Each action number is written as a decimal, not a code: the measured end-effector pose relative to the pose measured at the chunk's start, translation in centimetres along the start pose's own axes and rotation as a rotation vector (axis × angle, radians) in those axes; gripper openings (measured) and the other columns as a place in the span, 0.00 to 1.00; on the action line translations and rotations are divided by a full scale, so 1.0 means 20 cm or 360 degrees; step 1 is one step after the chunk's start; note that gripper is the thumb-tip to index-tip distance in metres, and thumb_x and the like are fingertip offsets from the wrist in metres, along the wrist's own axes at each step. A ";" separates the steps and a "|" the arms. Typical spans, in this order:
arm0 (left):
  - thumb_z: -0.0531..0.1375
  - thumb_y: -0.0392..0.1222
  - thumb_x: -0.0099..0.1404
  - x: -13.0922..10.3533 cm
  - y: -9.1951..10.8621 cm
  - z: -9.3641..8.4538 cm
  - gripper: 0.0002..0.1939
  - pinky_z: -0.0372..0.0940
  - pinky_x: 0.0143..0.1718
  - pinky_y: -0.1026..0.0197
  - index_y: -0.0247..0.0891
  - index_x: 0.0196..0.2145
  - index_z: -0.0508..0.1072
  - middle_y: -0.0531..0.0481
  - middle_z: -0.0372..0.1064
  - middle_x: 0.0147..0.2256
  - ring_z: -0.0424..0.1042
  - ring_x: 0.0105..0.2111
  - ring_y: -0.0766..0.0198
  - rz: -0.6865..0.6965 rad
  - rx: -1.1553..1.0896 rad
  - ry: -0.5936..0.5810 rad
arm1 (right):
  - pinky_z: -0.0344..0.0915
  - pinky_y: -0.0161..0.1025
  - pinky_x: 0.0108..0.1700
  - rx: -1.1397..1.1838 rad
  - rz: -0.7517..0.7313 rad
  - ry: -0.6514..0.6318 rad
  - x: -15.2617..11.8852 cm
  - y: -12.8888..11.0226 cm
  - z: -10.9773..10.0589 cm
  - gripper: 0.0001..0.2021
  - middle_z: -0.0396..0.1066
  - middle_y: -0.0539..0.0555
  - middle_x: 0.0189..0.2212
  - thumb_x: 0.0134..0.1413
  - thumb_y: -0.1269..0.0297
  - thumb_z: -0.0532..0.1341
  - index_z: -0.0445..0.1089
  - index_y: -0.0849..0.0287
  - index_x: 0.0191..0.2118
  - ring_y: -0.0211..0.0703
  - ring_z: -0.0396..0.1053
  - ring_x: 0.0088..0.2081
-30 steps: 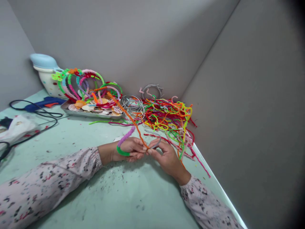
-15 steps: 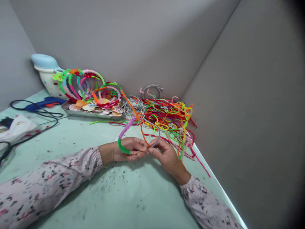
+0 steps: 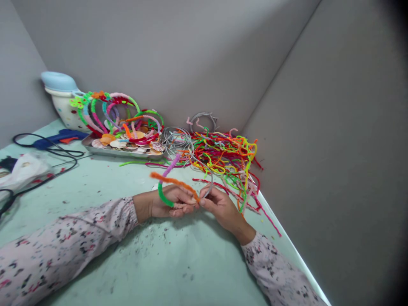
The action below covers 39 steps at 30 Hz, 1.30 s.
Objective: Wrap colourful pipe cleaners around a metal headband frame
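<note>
Between both hands is an open wire hoop. Its left side is wrapped in purple and green pipe cleaner [image 3: 163, 196], with pale pink near the fingers; the right side is bare grey wire [image 3: 211, 178]. My left hand [image 3: 174, 199] is closed on the wrapped part, palm turned up. Thumb and fingers of my right hand [image 3: 221, 208] pinch the bare wire close to the left fingertips. An orange pipe cleaner [image 3: 175, 181] is wound on where the fingertips meet, its loose length pointing left across the hoop. The fingers partly hide the winding.
Behind the hands lies a tangled pile of coloured pipe cleaners [image 3: 223, 155], beside grey wire coils [image 3: 178, 142]. A metal tray [image 3: 127, 154] holds shells and finished-looking fuzzy hoops [image 3: 110, 108]. At left are a blue glue gun [image 3: 57, 138], a black cable [image 3: 68, 153] and a white container [image 3: 65, 106].
The orange pipe cleaner's loose length has swung from pointing up and away to lying leftward across the hoop. Both hands stay in nearly the same place.
</note>
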<state>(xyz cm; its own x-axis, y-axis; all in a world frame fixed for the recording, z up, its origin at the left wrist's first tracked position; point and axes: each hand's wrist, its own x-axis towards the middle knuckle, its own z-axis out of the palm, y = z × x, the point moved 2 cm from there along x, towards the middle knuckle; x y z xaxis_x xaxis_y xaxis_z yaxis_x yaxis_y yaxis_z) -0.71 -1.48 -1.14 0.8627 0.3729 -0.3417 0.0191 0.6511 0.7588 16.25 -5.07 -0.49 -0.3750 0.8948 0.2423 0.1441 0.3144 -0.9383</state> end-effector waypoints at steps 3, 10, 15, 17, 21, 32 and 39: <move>0.58 0.33 0.58 0.00 0.01 0.01 0.02 0.48 0.09 0.73 0.31 0.31 0.69 0.56 0.61 0.16 0.50 0.10 0.77 -0.0026 -0.0022 0.0022 | 0.63 0.36 0.40 0.0132 0.0044 -0.0053 0.00 0.01 0.01 0.07 0.68 0.49 0.31 0.56 0.59 0.60 0.66 0.56 0.37 0.38 0.66 0.34; 0.59 0.34 0.57 -0.01 0.02 0.02 0.03 0.47 0.09 0.73 0.31 0.30 0.69 0.56 0.61 0.16 0.47 0.09 0.78 -0.0022 -0.0030 0.0019 | 0.60 0.36 0.39 0.0234 0.0130 -0.0033 0.01 0.02 0.01 0.08 0.67 0.49 0.29 0.55 0.59 0.61 0.66 0.57 0.35 0.38 0.64 0.33; 0.59 0.35 0.56 0.02 0.02 0.03 0.04 0.48 0.10 0.72 0.33 0.26 0.67 0.57 0.59 0.14 0.49 0.09 0.77 0.0190 0.0061 0.0161 | 0.61 0.36 0.41 0.0270 0.0182 0.0065 0.02 0.02 0.00 0.07 0.68 0.49 0.31 0.54 0.60 0.61 0.67 0.56 0.38 0.39 0.66 0.36; 0.60 0.40 0.56 0.03 0.01 0.02 0.07 0.48 0.10 0.71 0.35 0.26 0.66 0.56 0.63 0.16 0.55 0.10 0.74 0.0361 0.0178 0.0351 | 0.62 0.37 0.42 0.0297 0.0179 0.0095 0.03 0.02 0.00 0.10 0.69 0.50 0.35 0.53 0.62 0.62 0.67 0.56 0.41 0.39 0.66 0.38; 0.58 0.46 0.59 0.05 0.01 0.02 0.11 0.54 0.13 0.71 0.35 0.28 0.66 0.56 0.64 0.18 0.61 0.12 0.73 0.0675 0.0508 0.0710 | 0.64 0.38 0.43 0.0295 0.0201 0.0148 0.04 0.01 0.01 0.12 0.69 0.52 0.37 0.50 0.64 0.62 0.67 0.57 0.42 0.41 0.67 0.39; 0.52 0.46 0.64 0.00 0.02 0.07 0.11 0.56 0.17 0.69 0.37 0.30 0.66 0.57 0.64 0.21 0.62 0.16 0.72 0.0762 0.1117 0.0886 | 0.63 0.38 0.39 0.0059 0.0244 0.0236 0.04 -0.01 -0.03 0.09 0.70 0.51 0.33 0.56 0.62 0.56 0.70 0.57 0.40 0.41 0.66 0.35; 0.51 0.44 0.64 0.00 0.01 0.07 0.10 0.56 0.19 0.69 0.37 0.30 0.66 0.57 0.65 0.21 0.63 0.17 0.71 0.0764 0.1211 0.0896 | 0.62 0.37 0.37 0.0052 0.0296 0.0277 0.04 -0.03 -0.01 0.07 0.70 0.50 0.31 0.51 0.63 0.61 0.70 0.57 0.37 0.40 0.67 0.34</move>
<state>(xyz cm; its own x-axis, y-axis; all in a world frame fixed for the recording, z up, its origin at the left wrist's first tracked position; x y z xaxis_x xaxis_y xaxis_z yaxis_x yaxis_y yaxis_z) 0.11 -2.27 -0.19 0.5090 0.8604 0.0261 0.2180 -0.1582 0.9631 15.99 -4.52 0.26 -0.1810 0.9783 0.1007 0.1653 0.1312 -0.9775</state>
